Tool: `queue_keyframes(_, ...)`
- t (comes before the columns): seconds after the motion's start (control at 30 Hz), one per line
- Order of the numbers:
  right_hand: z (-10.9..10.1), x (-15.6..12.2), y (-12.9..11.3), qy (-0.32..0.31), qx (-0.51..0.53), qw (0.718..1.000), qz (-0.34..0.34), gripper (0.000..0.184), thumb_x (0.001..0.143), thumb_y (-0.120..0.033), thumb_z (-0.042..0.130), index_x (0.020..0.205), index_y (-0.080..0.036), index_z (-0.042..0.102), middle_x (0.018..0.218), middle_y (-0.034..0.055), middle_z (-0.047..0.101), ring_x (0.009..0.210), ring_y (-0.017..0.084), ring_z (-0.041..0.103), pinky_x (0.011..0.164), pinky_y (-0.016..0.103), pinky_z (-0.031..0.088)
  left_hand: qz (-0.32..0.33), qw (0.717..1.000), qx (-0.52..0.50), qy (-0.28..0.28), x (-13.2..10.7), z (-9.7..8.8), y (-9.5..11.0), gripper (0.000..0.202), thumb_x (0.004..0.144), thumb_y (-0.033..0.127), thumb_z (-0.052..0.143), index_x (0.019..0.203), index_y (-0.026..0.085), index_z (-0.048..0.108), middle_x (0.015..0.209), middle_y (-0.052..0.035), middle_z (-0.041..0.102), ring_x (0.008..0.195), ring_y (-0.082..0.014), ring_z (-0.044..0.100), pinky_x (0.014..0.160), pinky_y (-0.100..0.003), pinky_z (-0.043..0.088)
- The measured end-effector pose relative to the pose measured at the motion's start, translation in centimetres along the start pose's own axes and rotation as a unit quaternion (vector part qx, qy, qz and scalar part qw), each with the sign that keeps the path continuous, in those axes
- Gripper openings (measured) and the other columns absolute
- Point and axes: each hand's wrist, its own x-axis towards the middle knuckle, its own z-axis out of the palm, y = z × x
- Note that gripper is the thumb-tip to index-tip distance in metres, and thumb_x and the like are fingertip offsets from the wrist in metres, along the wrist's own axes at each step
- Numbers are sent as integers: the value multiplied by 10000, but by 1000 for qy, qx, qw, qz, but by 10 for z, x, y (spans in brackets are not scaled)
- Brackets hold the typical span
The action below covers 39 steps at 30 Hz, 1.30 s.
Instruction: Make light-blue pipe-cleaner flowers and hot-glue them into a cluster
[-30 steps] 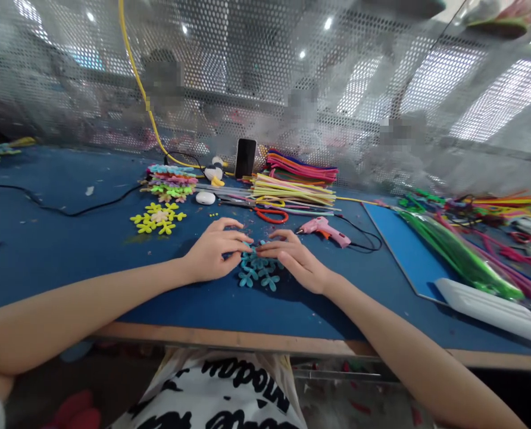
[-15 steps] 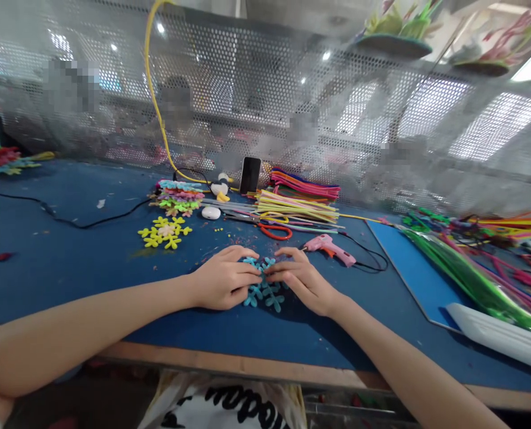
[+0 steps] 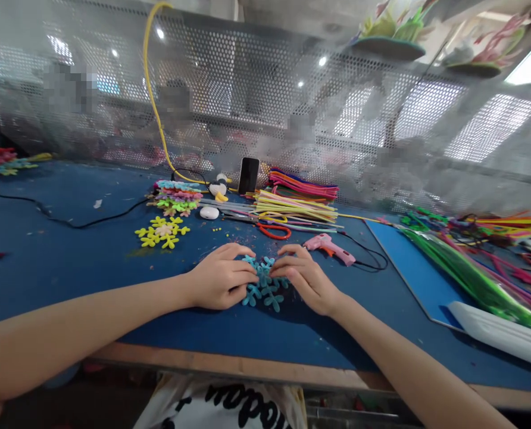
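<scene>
A teal pipe-cleaner flower shape (image 3: 263,283) lies on the blue table mat (image 3: 69,262) near the front edge. My left hand (image 3: 221,279) rests on its left side, fingers curled and pinching at the shape's middle. From the right, my right hand (image 3: 308,280) presses on it, its fingertips meeting the left ones over the centre. Both hands hold the teal shape down on the mat.
A yellow flower shape (image 3: 162,231) and a stack of coloured shapes (image 3: 178,196) lie to the left. Behind are a phone (image 3: 249,175), pipe-cleaner bundles (image 3: 299,202), red scissors (image 3: 272,229) and a pink glue gun (image 3: 328,247). At right lie green bagged stems (image 3: 466,271) and a white tray (image 3: 502,333).
The view tilted up between the earliest frame and now, so the table sits lower in the picture. Both hands stayed on the teal shape, fingers shifting slightly at its centre.
</scene>
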Motion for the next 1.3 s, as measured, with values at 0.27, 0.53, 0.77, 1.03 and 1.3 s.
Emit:
queue_keyframes(0.27,0,-1,2,5,-9,1000,3,496,1083,-316,312,945,-218,778,936,59,775,1159,258,534,1024,473,405,-17,999,-26,-24,0,0,-1,253,913,139,538,1071,187,730,1102,-57,771,1224,-271,594,1036,-437,486)
queue_keyframes(0.53,1,1,0,-30,-37,999,-6,495,1083,-343,308,969,-216,773,996,74,770,1172,261,538,1041,491,412,-7,999,-26,-34,0,-2,-2,286,908,135,544,1113,209,729,1123,-45,772,1229,-265,592,1035,-442,485)
queue_keyframes(0.77,1,2,2,-38,-36,999,-5,456,1079,-312,338,974,-213,771,1077,72,762,1194,254,522,1060,479,409,21,999,-14,-40,-1,-4,-3,281,916,144,533,1093,219,738,1130,-22,775,1226,-275,588,1043,-453,467)
queue_keyframes(1.03,1,1,3,-44,-21,999,4,455,1078,-319,343,974,-215,774,1081,62,771,1214,261,511,1070,489,404,7,998,-28,-50,0,-2,-4,285,906,144,538,1072,233,752,1123,-15,778,1215,-276,594,1031,-456,475)
queue_keyframes(1.3,0,3,0,-63,-7,998,-22,413,1077,-318,345,1175,-206,730,1251,88,712,1257,253,485,1128,483,375,17,1000,-14,-19,-1,-3,-3,244,914,140,553,1072,195,732,1116,-31,773,1200,-267,602,1017,-438,479)
